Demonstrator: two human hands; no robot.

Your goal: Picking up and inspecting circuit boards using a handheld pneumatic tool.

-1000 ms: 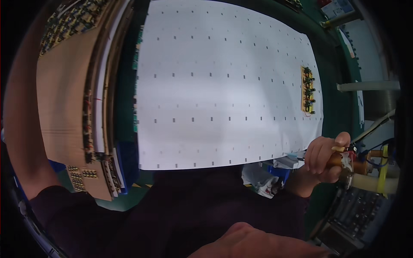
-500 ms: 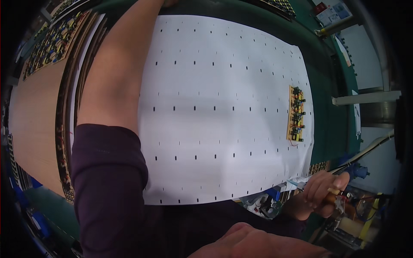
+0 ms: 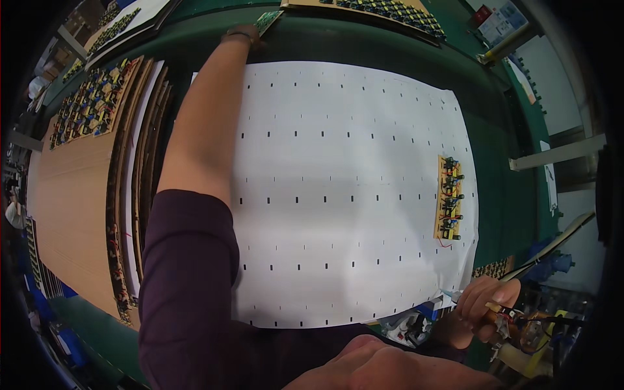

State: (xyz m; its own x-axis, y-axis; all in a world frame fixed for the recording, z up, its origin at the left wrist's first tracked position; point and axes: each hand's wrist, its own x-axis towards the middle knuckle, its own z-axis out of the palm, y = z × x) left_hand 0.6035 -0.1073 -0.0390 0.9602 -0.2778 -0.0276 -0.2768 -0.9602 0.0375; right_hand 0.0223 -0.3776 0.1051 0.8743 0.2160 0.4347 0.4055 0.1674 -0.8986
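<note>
My left hand [image 3: 252, 39] is stretched to the far edge, its fingers closed at a small green circuit board [image 3: 268, 21]. The fingertips are partly hidden. My right hand [image 3: 482, 304], low on the right, is wrapped round a slim tool with a pale blue pointed tip [image 3: 449, 294]. Wires and an orange-brown part show beside that hand; how they join the tool is unclear. Between my arms lies a large white sheet [image 3: 351, 162] marked with rows of small black dashes. A strip of circuit boards [image 3: 450, 198] with black and yellow parts lies on its right side.
Stacked cardboard sheets [image 3: 71, 214] stand at the left, with populated boards [image 3: 94, 104] on top. Another cardboard tray of boards [image 3: 390, 16] lies at the far edge. The green table [image 3: 507, 175] borders the sheet. A metal bar [image 3: 559, 153] juts in from the right.
The view has shifted, so the sheet and boards sit lower. My left hand now shows fully with the green board. My right hand keeps its hold on the tool.
</note>
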